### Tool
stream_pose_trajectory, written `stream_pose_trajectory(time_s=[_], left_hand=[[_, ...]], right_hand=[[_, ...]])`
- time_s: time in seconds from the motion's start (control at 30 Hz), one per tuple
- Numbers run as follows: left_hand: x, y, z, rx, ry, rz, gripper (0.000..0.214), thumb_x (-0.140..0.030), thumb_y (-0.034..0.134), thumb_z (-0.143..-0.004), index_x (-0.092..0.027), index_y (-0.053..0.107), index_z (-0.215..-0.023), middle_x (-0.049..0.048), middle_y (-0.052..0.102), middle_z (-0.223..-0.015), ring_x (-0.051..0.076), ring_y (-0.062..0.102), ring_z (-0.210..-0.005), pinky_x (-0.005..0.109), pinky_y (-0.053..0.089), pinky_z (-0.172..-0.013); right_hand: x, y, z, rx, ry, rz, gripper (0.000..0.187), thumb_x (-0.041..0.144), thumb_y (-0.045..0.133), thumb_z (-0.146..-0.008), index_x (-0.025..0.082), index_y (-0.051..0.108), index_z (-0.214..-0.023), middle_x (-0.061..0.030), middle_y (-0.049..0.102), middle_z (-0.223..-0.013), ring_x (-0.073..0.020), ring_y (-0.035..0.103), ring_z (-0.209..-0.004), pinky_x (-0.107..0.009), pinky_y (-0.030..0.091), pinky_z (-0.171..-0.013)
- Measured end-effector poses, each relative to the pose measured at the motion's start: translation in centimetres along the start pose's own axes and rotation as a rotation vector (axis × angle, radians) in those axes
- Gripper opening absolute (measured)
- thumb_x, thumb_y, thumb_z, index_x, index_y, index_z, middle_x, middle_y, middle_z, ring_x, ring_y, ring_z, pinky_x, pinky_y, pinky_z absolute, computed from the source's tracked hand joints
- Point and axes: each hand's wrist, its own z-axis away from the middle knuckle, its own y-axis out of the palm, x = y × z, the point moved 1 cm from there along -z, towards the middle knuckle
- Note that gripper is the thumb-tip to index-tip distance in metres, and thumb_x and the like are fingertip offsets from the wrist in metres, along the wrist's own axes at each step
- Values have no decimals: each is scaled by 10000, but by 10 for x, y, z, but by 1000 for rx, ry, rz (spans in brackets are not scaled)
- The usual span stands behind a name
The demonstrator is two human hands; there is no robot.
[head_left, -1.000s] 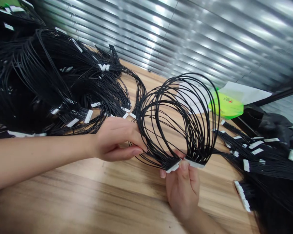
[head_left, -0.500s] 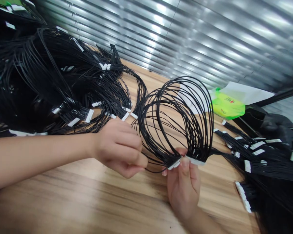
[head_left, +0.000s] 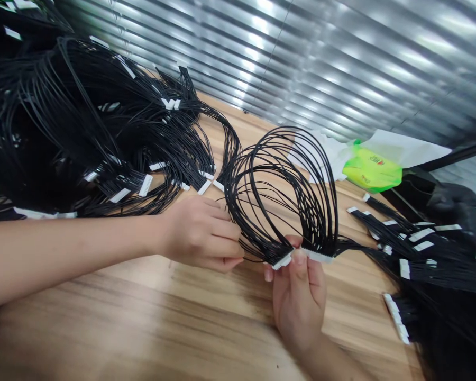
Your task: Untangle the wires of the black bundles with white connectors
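A looped wire harness (head_left: 250, 182) of many thin black wires stands up from two white connectors near the middle. My right hand (head_left: 299, 296) is closed on it from below, thumb and fingers pinching the left connector (head_left: 282, 261) and the right connector (head_left: 318, 255) where they meet at an angle. To the left, my left hand (head_left: 204, 233) is closed at the loop's lower left side, where black wires run to its fingertips; the exact grip is partly hidden.
A big heap of black wire harnesses (head_left: 75, 121) with white connectors covers the left of the wooden table (head_left: 150, 323). More harnesses (head_left: 452, 275) lie at the right. A green and yellow packet (head_left: 373, 168) and white paper (head_left: 404, 145) lie near the corrugated metal wall (head_left: 301, 63).
My left hand has shifted slightly up and right, toward the loop. The lowest wire, which sagged between my hands, now sits higher. My right hand keeps its pinch on the connectors.
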Motion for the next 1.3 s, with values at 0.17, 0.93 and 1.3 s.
stream_pose_trajectory(time_s=[0.17,0.93,1.3], left_hand=[[2,-2,-4,-24,147,-33,110,-285,634,-821,-243,692,-736,-62,695,-656,81,622,-582,197,477,-566],[6,-3,-1,-151,59,-2,127,-286,599,-879,-213,690,-829,-19,757,-837,132,704,-719,232,532,-623],[6,-4,-6,-104,52,-70,171,-268,586,-876,-234,711,-762,-36,744,-747,100,677,-644,200,488,-568]], right_hand=[[2,1,-1,-16,24,38,166,419,644,-839,271,718,-832,20,625,-658,-96,478,-511,-192,365,-410],[2,2,0,74,111,53,203,445,622,-845,251,677,-832,9,576,-671,-126,509,-586,-207,365,-432],[1,0,1,104,127,57,225,458,602,-855,254,697,-850,6,592,-655,-128,525,-544,-223,380,-432]])
